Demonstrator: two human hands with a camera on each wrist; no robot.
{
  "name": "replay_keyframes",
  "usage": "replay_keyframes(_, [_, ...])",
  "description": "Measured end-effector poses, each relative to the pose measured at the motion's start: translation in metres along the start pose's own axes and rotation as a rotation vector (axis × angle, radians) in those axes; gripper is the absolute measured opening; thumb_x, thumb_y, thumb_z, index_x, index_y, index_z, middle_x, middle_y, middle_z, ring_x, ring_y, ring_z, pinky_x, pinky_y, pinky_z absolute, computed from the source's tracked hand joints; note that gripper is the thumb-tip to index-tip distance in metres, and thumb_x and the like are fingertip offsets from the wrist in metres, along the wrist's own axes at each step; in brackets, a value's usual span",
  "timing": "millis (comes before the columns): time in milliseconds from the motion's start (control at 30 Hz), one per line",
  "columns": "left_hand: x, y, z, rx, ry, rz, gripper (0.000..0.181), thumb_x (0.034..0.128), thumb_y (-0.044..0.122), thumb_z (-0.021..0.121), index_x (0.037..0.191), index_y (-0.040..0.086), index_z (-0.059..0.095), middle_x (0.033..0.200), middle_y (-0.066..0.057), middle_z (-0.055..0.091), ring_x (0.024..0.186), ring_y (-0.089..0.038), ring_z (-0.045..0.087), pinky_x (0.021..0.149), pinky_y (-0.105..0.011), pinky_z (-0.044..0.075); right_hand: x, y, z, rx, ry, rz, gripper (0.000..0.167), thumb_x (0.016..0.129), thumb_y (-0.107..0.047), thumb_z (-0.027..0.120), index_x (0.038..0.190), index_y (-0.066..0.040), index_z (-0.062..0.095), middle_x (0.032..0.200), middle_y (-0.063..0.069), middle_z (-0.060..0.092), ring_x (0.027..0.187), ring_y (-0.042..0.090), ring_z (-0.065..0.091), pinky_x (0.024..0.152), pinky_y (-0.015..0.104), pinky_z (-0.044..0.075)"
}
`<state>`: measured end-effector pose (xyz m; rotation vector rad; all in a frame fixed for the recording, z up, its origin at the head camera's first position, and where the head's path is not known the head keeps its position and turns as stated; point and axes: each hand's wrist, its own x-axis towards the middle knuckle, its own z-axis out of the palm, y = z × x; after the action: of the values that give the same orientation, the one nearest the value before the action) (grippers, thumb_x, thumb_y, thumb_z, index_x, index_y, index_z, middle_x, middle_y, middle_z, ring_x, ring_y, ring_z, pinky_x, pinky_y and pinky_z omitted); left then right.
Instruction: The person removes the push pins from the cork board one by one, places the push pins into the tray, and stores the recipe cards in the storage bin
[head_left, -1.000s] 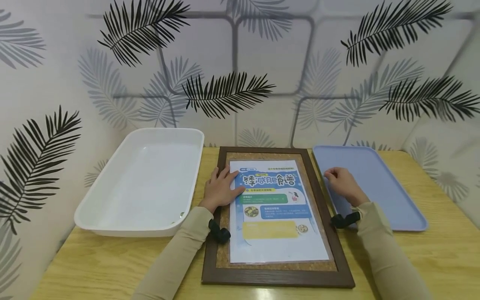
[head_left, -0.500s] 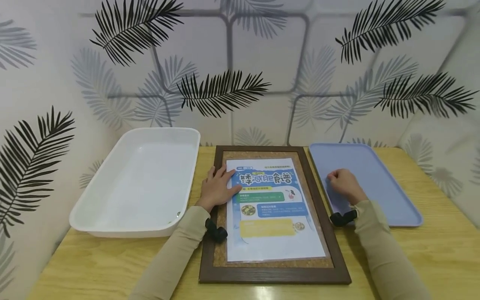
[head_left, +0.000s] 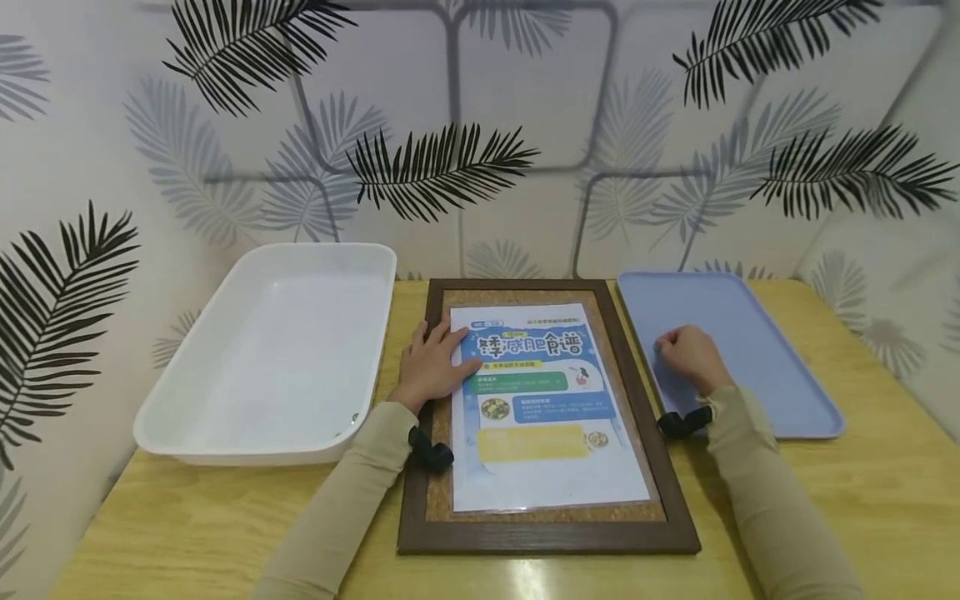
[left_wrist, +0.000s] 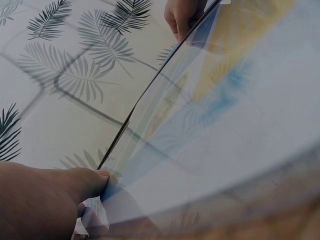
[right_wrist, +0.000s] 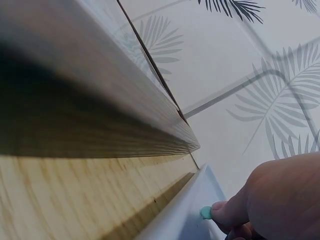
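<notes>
In the head view, my left hand [head_left: 429, 365] lies with fingers spread over the left side of a brown-framed cork board [head_left: 555, 535]. Its thumb touches a laminated printed sheet [head_left: 551, 492] on the cork; the left wrist view shows the thumb [left_wrist: 85, 182] at the sheet's edge. Over the left part of a lavender tray [head_left: 750, 358], my right hand [head_left: 693, 357] has its fingers curled. Between thumb and finger it pinches a small teal pushpin [right_wrist: 205, 213], of which only the rounded end shows in the right wrist view.
A deep white tub [head_left: 262, 367] stands left of the board, with small green bits near its front right corner. The wooden table [head_left: 187, 525] runs up to a leaf-patterned wall [head_left: 495, 83] at the back.
The head view has shifted slightly. My left hand stays on the board and sheet. The right hand has moved slightly right relative to the board, and a bit of teal now shows at its fingertips.
</notes>
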<state>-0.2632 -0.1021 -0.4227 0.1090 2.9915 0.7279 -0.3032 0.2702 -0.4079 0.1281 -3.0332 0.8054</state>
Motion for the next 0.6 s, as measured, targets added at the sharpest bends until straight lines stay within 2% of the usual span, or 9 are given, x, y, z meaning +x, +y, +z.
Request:
replay_keyframes(167, [0.0001, 0.0010, -0.0018, -0.007, -0.010, 0.000, 0.065, 0.0919, 0.048, 0.057, 0.148, 0.021, 0.040, 0.161, -0.008, 0.020, 0.149, -0.038, 0.003, 0.113, -0.061, 0.017, 0.0011, -0.0017, -0.0026, 0.006, -0.011, 0.004, 0.030, 0.093, -0.013, 0.049, 0.087, 0.011, 0.066, 0.086, 0.024, 0.066, 0.070, 0.030, 0.058, 0.061, 0.034, 0.043])
replay_keyframes(333, [0.0006, 0.0008, -0.0015, -0.018, -0.007, 0.007, 0.064, 0.0924, 0.047, 0.057, 0.149, 0.021, 0.039, 0.161, -0.008, 0.019, 0.149, -0.038, 0.003, 0.113, -0.061, 0.017, 0.0031, 0.0004, -0.0042, 0.018, -0.025, 0.017, 0.033, 0.095, -0.016, 0.046, 0.095, 0.013, 0.062, 0.090, 0.026, 0.064, 0.075, 0.033, 0.058, 0.064, 0.035, 0.044])
replay_keyframes(600, [-0.0004, 0.0004, -0.0012, 0.001, -0.020, 0.015, 0.068, 0.0916, 0.051, 0.056, 0.150, 0.021, 0.037, 0.161, -0.009, 0.018, 0.149, -0.039, 0.002, 0.113, -0.062, 0.017, 0.0007, -0.0038, -0.0033, 0.042, -0.001, 0.013, 0.035, 0.096, -0.019, 0.045, 0.101, 0.012, 0.062, 0.094, 0.026, 0.064, 0.077, 0.031, 0.058, 0.064, 0.033, 0.044])
